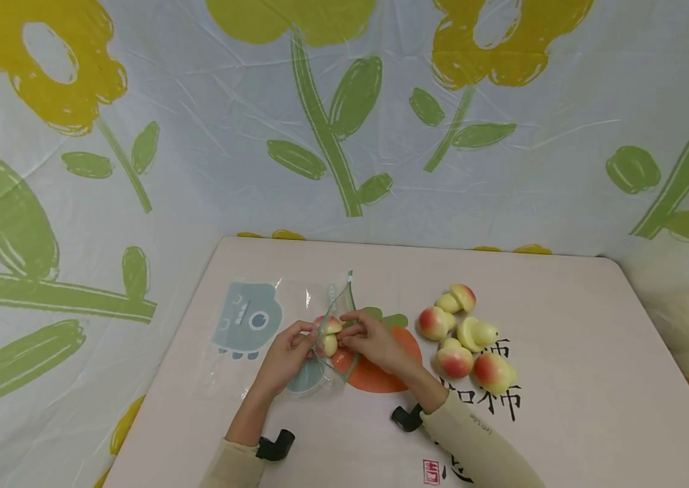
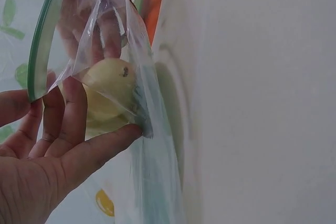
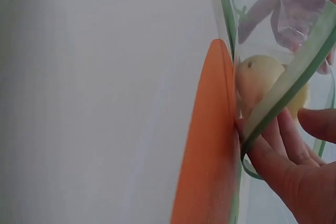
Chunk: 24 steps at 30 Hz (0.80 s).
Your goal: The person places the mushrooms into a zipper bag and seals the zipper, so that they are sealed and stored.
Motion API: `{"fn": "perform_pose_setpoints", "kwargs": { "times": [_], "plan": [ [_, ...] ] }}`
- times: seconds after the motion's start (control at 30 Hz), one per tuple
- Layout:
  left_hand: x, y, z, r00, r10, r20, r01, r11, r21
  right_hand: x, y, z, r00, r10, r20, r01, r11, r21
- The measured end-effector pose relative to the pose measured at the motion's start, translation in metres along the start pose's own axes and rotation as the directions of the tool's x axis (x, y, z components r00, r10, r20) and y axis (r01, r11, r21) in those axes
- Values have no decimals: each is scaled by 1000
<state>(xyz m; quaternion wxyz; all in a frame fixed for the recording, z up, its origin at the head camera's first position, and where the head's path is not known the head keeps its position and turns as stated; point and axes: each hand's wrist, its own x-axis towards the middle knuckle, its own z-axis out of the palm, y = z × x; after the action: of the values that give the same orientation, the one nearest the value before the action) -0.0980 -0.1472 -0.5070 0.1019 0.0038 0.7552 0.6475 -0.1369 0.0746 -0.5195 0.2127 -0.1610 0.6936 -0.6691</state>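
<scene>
A clear zip bag [image 1: 249, 317] with a blue cartoon print and a green seal strip lies on the table, its mouth spread to the right. Just inside the mouth is a yellow mushroom [image 1: 330, 344] with a reddish cap. The left hand [image 1: 286, 356] holds the bag near its mouth; in the left wrist view its thumb presses the film beside the mushroom [image 2: 110, 85]. From the other side, the right hand [image 1: 374, 339] reaches in at the opening, fairly straight fingers at the mushroom. In the right wrist view, the seal strip [image 3: 294, 82] crosses in front of those fingers.
Several more red-and-yellow mushrooms [image 1: 454, 361] lie grouped to the right of the right hand. The pale table mat [image 1: 594, 352] carries an orange fruit print [image 1: 393, 379] and black characters. A flower-patterned cloth [image 1: 198, 135] hangs behind the table.
</scene>
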Motion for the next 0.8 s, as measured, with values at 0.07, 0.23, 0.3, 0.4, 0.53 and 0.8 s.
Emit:
{"fn": "perform_pose_setpoints", "kwargs": {
  "times": [0.07, 0.23, 0.3, 0.4, 0.53, 0.8],
  "plan": [
    [-1, 0, 0, 1000, 2, 3, -2, 1000, -2, 0, 0, 1, 1000, 3, 23, -4, 999, 31],
    [-1, -3, 0, 1000, 9, 3, -9, 1000, -18, -3, -3, 2, 996, 36, 87, -40, 998, 49],
    [0, -4, 1, 1000, 9, -5, -10, 1000, -17, -3, -2, 2, 993, 45, 106, -50, 998, 48],
    [1, -5, 1, 1000, 10, -13, -10, 1000, -10, -4, 0, 0, 992, 25, 127, -34, 997, 67],
    [2, -6, 2, 1000, 2, -22, -2, 1000, -1, -8, -2, -5, 992, -7, 123, -2, 998, 67],
    [0, -1, 3, 999, -14, -35, 13, 1000, -21, -30, -24, -20, 998, -26, 50, 28, 999, -40]
  ]
}}
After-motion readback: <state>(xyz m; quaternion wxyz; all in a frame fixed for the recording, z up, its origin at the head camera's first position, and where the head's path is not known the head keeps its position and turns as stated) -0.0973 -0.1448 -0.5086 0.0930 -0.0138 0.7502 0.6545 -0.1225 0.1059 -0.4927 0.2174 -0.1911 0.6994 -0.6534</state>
